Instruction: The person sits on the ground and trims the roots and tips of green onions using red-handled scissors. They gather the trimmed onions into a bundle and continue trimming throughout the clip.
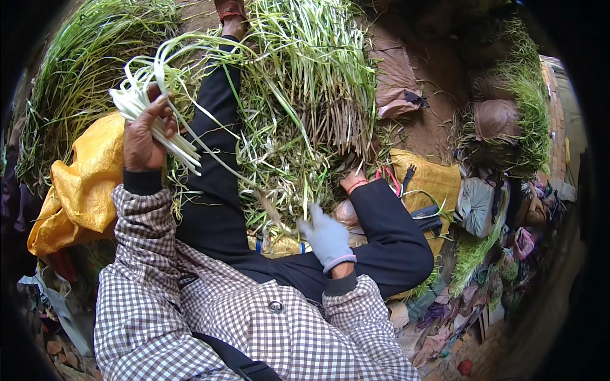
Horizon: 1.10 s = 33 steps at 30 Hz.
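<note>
My bare left hand (151, 128) is raised at the left, closed around a bundle of white-stemmed leafy greens (131, 102), perhaps chives or young garlic. Their long pale leaves arch over the hand to the right. A single long strand (228, 166) slants down from beside the bundle, its brownish lower end blurred. That end reaches the fingertips of my right hand (326, 236), which wears a light grey glove. Blur hides whether the glove pinches the strand. Between my legs lies a heap of leaf and stem trimmings (279, 176).
Uncleaned greens with brown stem ends (333, 95) lie ahead, and another pile (95, 62) is at far left. A yellow woven sack (90, 176) sits by my left arm; another (424, 185) lies under a dark object beside my right knee. Wrapped bundles (498, 119) stand right.
</note>
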Tool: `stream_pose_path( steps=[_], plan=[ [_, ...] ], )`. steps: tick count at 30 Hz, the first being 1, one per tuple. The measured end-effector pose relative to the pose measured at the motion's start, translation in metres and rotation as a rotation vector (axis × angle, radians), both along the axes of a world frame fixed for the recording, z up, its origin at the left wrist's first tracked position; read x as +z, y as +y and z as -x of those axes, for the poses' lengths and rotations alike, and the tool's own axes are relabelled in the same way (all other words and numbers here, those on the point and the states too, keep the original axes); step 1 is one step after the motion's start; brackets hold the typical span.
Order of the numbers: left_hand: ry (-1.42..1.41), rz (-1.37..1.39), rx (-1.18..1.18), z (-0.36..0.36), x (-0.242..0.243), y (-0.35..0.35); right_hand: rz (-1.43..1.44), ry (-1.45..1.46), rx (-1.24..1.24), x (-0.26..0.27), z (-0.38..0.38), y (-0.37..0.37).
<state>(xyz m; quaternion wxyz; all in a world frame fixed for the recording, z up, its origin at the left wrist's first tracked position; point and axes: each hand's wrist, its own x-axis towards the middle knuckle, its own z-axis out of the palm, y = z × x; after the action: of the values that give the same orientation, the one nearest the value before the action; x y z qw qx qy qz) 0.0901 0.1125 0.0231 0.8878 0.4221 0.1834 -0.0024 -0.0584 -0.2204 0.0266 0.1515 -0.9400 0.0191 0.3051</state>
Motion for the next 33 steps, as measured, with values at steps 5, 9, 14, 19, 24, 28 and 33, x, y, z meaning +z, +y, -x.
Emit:
stream_pose_path(
  steps=[5, 9, 14, 19, 24, 28, 33],
  plan=[
    [0.083, 0.085, -0.167, 0.015, 0.016, -0.058, -0.72, -0.511, -0.252, 0.031, -0.07, 0.067],
    [-0.014, 0.326, -0.103, -0.006, 0.02, -0.041, -0.778, -0.464, -0.094, 0.002, -0.06, 0.081],
    [0.017, 0.036, -0.166, -0.003, -0.001, -0.041, -0.942, -0.188, -0.479, 0.014, -0.04, 0.073],
    [0.125, 0.178, -0.325, 0.038, 0.005, -0.106, -0.875, -0.123, -0.408, 0.014, -0.057, 0.075],
    [-0.002, 0.35, -0.246, 0.033, -0.003, -0.09, -0.991, -0.351, -0.602, 0.001, -0.055, 0.073],
    [-0.107, 0.239, -0.171, 0.024, 0.001, -0.074, -0.572, -0.256, -0.572, -0.017, -0.061, 0.054],
    [-0.259, 0.295, -0.067, 0.003, 0.001, -0.043, -0.525, -0.257, -0.567, -0.046, -0.054, 0.038]
  ],
)
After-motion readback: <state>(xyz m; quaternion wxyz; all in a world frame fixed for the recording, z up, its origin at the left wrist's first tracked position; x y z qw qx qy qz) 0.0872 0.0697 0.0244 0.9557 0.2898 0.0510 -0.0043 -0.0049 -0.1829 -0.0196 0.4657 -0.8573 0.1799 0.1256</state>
